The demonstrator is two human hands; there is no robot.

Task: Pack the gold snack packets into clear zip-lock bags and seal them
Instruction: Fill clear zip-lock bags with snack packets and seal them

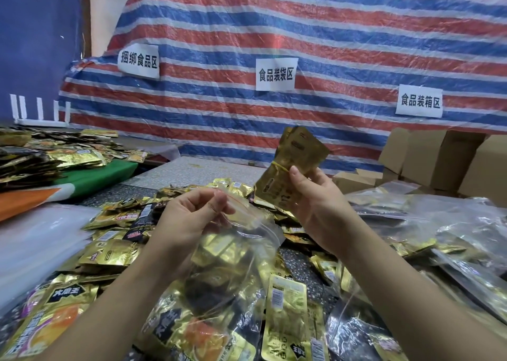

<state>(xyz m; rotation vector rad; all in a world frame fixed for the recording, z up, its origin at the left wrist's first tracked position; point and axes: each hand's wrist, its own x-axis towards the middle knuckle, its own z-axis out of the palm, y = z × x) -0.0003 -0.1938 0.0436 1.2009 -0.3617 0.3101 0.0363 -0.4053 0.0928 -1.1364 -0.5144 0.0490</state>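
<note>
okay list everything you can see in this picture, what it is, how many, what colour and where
bundle of packets: one, gold, yellow band round it, held up
zip-lock bag: one, clear, red strip at the mouth, centre
loose packets: many, gold and black, across the table
filled bags: several, clear, right
cardboard boxes: several, brown, far right
tarp: one, red, white and blue stripes, behind
paper signs: three, white, on tarp
left hand: pinches bag mouth
right hand: grips bundle

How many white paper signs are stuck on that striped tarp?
3. One sign is on the left, one is in the middle, and one sits lower on the right, above the cardboard boxes. None looks hidden.
</note>
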